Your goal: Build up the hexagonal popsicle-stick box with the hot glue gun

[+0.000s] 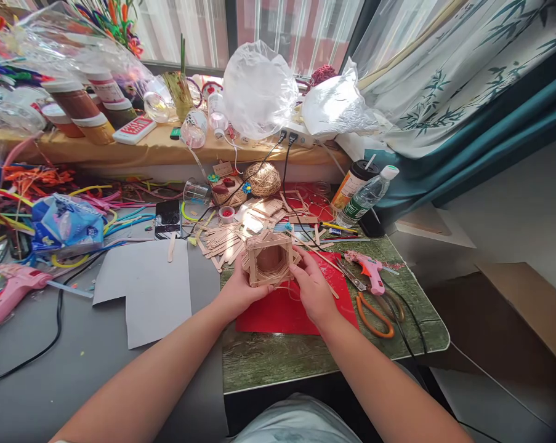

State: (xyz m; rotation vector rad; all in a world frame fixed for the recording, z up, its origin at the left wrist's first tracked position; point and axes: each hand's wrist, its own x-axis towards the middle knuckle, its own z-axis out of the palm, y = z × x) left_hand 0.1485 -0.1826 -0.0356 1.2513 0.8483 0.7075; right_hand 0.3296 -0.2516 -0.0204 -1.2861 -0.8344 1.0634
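A small box-shaped frame built of wooden craft sticks (pixel 269 258) is held above a red sheet (pixel 284 311) on the table. My left hand (pixel 241 289) grips its left side with fingers closed round it. My right hand (pixel 311 284) grips its right side the same way. Behind the frame lies a pile of loose craft sticks (pixel 226 241).
A pink glue gun (pixel 370 271) and orange-handled scissors (pixel 377 311) lie right of the red sheet. Another pink glue gun (pixel 10 292), grey card (pixel 151 289), a phone (pixel 167 218), a twine ball (pixel 263 178), bottles (pixel 365 197) and pipe cleaners (pixel 51 191) crowd the table.
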